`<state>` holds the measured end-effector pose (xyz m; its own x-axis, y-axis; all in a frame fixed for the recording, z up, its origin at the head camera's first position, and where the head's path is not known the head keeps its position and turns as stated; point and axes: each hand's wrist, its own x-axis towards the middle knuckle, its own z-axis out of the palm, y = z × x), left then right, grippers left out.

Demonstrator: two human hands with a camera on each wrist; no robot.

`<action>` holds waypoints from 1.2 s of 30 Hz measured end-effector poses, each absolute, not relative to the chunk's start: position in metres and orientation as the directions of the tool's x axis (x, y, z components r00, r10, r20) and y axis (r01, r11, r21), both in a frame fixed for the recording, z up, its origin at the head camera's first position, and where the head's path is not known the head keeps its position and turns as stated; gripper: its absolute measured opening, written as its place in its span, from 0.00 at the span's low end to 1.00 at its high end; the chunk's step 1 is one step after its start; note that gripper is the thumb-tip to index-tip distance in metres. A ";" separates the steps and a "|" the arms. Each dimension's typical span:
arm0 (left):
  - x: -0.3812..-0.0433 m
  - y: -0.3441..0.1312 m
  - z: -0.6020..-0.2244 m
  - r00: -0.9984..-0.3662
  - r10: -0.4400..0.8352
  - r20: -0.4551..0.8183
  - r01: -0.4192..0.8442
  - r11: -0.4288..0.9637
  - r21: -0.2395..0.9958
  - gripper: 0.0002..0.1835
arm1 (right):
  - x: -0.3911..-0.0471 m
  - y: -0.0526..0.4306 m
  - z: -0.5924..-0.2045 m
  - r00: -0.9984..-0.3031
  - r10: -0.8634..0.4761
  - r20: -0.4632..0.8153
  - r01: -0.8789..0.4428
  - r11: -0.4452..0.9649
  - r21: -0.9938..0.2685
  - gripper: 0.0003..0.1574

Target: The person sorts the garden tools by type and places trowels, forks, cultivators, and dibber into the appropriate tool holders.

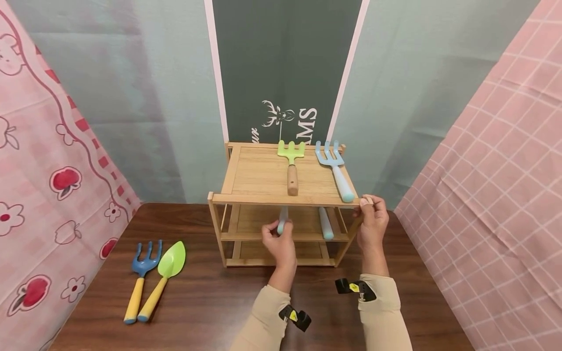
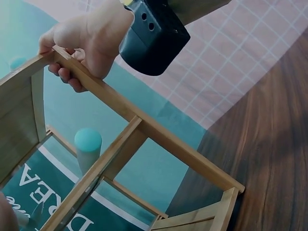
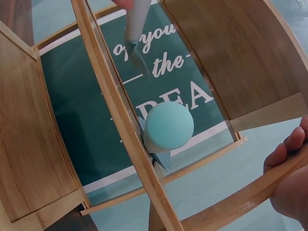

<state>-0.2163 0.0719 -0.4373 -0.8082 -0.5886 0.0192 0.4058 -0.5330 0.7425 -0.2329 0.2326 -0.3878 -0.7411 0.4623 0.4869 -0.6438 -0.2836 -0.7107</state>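
Observation:
A wooden three-tier rack [image 1: 263, 199] stands on the table. At its middle tier my left hand [image 1: 281, 246] pinches the pale handle of a hand tool [image 1: 282, 222]; in the right wrist view a slim blue-grey blade [image 3: 138, 57] extends from it. My right hand [image 1: 373, 219] grips the rack's front right top corner, also seen in the left wrist view. Another pale-handled tool [image 1: 326, 224] with a turquoise end lies on the middle tier to the right, its blue blade mostly hidden behind the handle [image 3: 169, 126]. On top lie a green hand fork [image 1: 292, 165] and a light-blue hand fork [image 1: 337, 170].
Left of the rack, a blue hand fork [image 1: 140, 282] and a green trowel [image 1: 164, 278], both yellow-handled, lie on the dark wood table [image 1: 206, 302]. Cloth hangs at the back and both sides, including the pink checked curtain [image 1: 491, 170].

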 end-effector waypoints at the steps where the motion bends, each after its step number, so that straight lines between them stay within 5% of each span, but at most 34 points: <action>1: -0.217 0.072 -0.437 -0.811 -0.585 0.014 0.399 -0.535 0.745 0.13 | -0.233 0.232 -0.388 -0.740 0.465 0.487 -0.645 -0.282 -0.710 0.06; 36: -0.221 0.067 -0.438 -0.872 -0.482 0.086 0.286 -0.357 0.889 0.17 | -0.232 0.232 -0.389 -0.735 0.465 0.493 -0.653 -0.288 -0.701 0.05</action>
